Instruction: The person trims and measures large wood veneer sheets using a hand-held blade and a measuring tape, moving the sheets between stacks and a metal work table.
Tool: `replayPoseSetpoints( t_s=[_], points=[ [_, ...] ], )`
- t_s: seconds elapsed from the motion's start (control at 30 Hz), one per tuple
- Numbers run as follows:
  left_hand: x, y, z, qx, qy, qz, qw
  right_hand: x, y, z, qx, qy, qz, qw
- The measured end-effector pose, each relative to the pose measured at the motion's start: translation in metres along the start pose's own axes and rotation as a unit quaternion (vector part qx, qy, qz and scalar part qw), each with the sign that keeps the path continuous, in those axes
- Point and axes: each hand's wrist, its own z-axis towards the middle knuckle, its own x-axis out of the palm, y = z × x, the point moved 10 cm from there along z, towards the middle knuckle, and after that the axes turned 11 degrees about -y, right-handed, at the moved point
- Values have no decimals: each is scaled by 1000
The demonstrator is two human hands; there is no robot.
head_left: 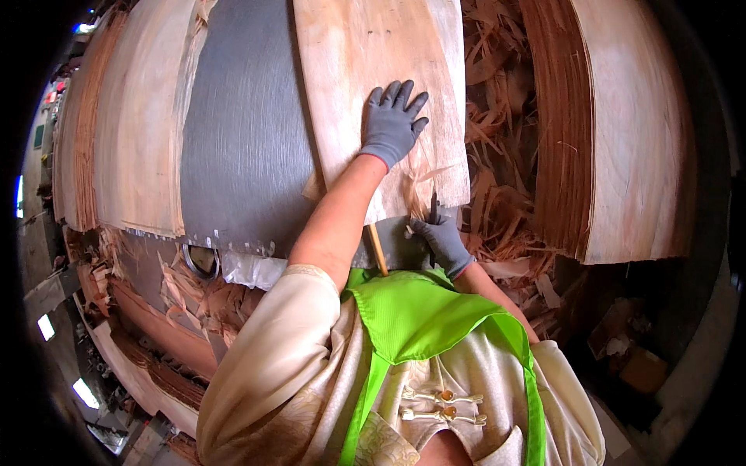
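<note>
A pale wood veneer sheet [342, 70] lies in front of me. My left hand [392, 124], in a grey glove with a red cuff edge, presses flat on it with the fingers spread. At the sheet's near edge my right hand [441, 239], also gloved in grey, is closed around a dark, narrow knife-like tool [434, 205] that points away from me. Its blade cannot be made out. Beside the tool, a torn, curled strip of veneer [420, 186] stands up from the sheet. A thin wooden stick [377, 247] pokes out below the near edge.
A dark grey board [241, 124] lies left of the sheet, with a veneer stack [144, 132] beyond it. On the right stands another tall veneer stack [633, 140]. Loose veneer scraps [497, 202] fill the gap between. A metal ring [202, 262] and clear plastic [252, 269] are at the near left.
</note>
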Motion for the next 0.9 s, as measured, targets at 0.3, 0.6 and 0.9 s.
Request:
replayPoseSetpoints(
  t_s=[0.3, 0.6, 0.9],
  points=[
    [2, -2, 0, 9, -3, 3, 1000, -53, 4, -46, 11, 8, -76, 997],
    [5, 2, -4, -2, -6, -5, 1000, -119, 60, -48, -246, -183, -321, 896],
    [4, 4, -1, -4, 1, 5, 1000, 18, 56, 36, -21, -12, 21, 999]
  ],
)
